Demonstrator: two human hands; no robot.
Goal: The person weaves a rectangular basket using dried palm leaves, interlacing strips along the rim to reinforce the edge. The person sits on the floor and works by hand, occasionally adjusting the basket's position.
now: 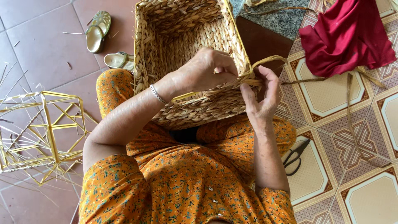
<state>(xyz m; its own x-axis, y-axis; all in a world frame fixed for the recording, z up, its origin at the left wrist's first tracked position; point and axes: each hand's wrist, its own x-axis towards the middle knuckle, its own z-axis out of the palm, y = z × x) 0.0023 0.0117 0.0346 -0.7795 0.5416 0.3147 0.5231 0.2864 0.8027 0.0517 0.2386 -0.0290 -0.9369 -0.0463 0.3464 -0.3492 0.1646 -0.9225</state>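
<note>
The woven straw basket [182,54] rests tilted on the person's lap, its open mouth toward them so the rim corner is within reach. The left hand [209,70] clenches over that rim, pinning the fibre strand [269,61]; the right hand [262,97] pinches the strand's loop. Black scissors [296,157] lie on the patterned floor tiles [365,137] beside the right knee

Woven basket [182,45]: rectangular, plaited from pale straw-coloured fibre, open side facing the camera, tilted on the person's lap at centre. Loose fibre strand [269,62]: flat, tan, looped at the basket's right rim corner, with its tail running right across the tiled floor.
</note>
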